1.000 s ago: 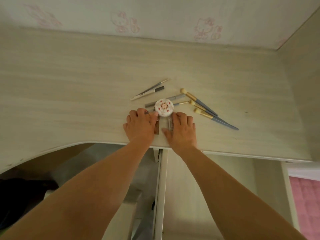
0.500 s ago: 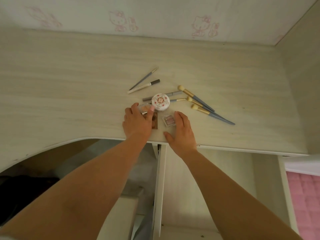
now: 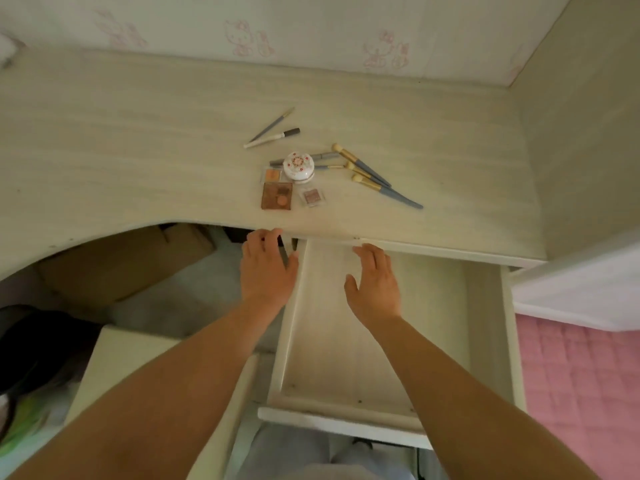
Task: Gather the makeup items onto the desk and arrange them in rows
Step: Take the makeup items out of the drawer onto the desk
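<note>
On the pale wooden desk point(image 3: 138, 161) lies a cluster of makeup. A round white compact with red flowers point(image 3: 298, 166) sits in the middle. In front of it are a brown palette point(image 3: 276, 196), a small orange pan point(image 3: 272, 174) and a small clear pink pan point(image 3: 312, 196). Several gold-tipped blue-grey brushes point(image 3: 372, 176) fan out to the right. Behind lie a thin brush point(image 3: 272, 124) and a white pencil point(image 3: 272, 138). My left hand point(image 3: 268, 268) and my right hand point(image 3: 374, 284) hover below the desk edge, fingers relaxed, holding nothing.
An open drawer point(image 3: 485, 323) extends toward me under the right hand; the part I can see holds nothing. A cardboard box point(image 3: 121, 265) sits under the desk at left. A side wall point(image 3: 581, 150) bounds the desk on the right. Pink bedding point(image 3: 581, 393) lies at lower right.
Both hands have let go of the small palettes and pulled back off the desk toward me. The palettes now lie uncovered. The camera tilted down, showing the open drawer.
</note>
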Demonstrator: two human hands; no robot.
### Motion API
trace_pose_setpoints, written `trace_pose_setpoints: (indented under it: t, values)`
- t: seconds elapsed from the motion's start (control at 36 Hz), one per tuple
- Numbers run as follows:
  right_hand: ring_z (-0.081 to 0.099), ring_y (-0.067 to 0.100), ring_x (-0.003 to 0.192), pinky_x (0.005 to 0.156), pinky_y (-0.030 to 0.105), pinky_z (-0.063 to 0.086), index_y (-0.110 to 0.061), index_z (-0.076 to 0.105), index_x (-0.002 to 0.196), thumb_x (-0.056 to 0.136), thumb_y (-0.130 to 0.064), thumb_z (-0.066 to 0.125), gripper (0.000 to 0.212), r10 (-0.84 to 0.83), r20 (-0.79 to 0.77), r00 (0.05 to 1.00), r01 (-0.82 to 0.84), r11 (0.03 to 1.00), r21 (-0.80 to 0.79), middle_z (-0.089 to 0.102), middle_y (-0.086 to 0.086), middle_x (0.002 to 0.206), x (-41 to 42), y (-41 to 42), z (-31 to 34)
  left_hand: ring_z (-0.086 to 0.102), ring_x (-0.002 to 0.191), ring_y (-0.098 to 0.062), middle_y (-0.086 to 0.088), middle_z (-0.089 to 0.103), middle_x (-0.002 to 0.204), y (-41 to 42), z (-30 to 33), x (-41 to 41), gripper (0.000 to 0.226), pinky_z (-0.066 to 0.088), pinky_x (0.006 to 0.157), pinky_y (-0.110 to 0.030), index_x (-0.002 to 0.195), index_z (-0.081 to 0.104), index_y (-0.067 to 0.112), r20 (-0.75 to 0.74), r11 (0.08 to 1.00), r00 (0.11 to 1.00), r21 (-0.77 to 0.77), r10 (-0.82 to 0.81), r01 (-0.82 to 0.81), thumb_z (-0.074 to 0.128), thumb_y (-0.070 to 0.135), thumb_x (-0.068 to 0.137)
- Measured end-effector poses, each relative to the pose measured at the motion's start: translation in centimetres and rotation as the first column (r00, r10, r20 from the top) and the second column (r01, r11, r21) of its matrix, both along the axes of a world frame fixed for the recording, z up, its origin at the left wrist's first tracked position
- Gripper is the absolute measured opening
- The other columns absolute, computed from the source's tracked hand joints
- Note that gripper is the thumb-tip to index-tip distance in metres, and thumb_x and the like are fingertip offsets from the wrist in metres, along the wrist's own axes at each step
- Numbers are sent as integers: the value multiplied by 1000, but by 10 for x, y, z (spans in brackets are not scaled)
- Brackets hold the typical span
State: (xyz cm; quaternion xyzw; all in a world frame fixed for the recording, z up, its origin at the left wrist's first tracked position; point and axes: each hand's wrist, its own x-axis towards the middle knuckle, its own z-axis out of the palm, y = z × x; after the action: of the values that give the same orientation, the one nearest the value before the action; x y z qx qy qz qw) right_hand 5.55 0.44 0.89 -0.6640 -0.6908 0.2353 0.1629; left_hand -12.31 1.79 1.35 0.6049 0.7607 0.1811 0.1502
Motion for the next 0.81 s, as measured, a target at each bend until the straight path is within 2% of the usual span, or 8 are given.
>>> trace_pose_setpoints:
  t: [0.11, 0.19, 0.33, 0.39, 0.47, 0.56, 0.67, 0.81]
  values:
    - [35, 19, 127, 103, 29, 36, -15, 44, 132, 89, -19, 51, 44, 71, 20, 997, -70, 997, -27, 42, 2, 136, 31, -54, -12, 39, 119, -24, -8, 40, 129, -54, -10, 23, 39, 37, 98, -34, 123, 48, 12, -14, 995, 995, -7, -100, 100, 56, 27, 88]
    - [34, 19, 128, 105, 30, 34, -17, 41, 134, 91, -23, 49, 44, 93, 70, 993, -86, 992, -96, 41, 1, 138, 51, -86, -22, 44, 114, -21, -1, 45, 127, -90, -19, 35, 34, 41, 92, -33, 121, 51, 18, -88, 981, 978, -41, -191, 189, 55, 28, 89]
    - [31, 17, 130, 106, 30, 33, -26, 39, 137, 95, -28, 43, 43, 138, 118, 983, -110, 971, -213, 39, -3, 141, 86, -137, -36, 45, 117, -19, 6, 55, 126, -146, -35, 61, 33, 41, 91, -34, 125, 52, 26, -94, 929, 933, -171, -348, 329, 47, 31, 93]
    - [31, 17, 130, 105, 30, 33, -30, 40, 137, 96, -31, 40, 40, 160, 135, 978, -119, 956, -269, 39, -4, 141, 97, -152, -40, 40, 123, -17, 8, 50, 132, -160, -42, 71, 39, 37, 96, -35, 132, 45, 30, -44, 886, 919, -290, -391, 363, 43, 39, 94]
    - [30, 18, 132, 106, 32, 31, -31, 37, 139, 97, -39, 37, 43, 187, 140, 972, -117, 910, -398, 37, -4, 144, 111, -173, -47, 36, 129, -18, 8, 43, 141, -177, -50, 84, 52, 34, 102, -38, 138, 36, 32, 46, 759, 871, -470, -488, 450, 39, 54, 91]
    - [32, 20, 131, 108, 33, 27, -28, 34, 141, 96, -45, 34, 48, 230, 159, 960, -120, 853, -508, 37, -2, 145, 120, -188, -55, 37, 130, -18, 8, 40, 143, -187, -57, 90, 60, 30, 105, -38, 139, 34, 32, 50, 659, 823, -572, -567, 489, 39, 63, 88]
    - [37, 20, 128, 107, 31, 24, -27, 33, 141, 95, -56, 29, 55, 310, 218, 925, -161, 843, -514, 42, -2, 142, 125, -194, -59, 38, 128, -19, 7, 40, 143, -194, -61, 95, 60, 25, 108, -41, 140, 32, 32, -45, 626, 766, -608, -642, 489, 39, 60, 88]
    - [41, 21, 123, 104, 33, 29, -26, 32, 140, 95, -51, 32, 52, 401, 253, 881, -240, 837, -492, 44, -1, 137, 127, -194, -60, 42, 121, -21, 5, 44, 137, -191, -60, 96, 51, 32, 95, -38, 138, 33, 29, -103, 604, 702, -607, -705, 517, 37, 53, 93]
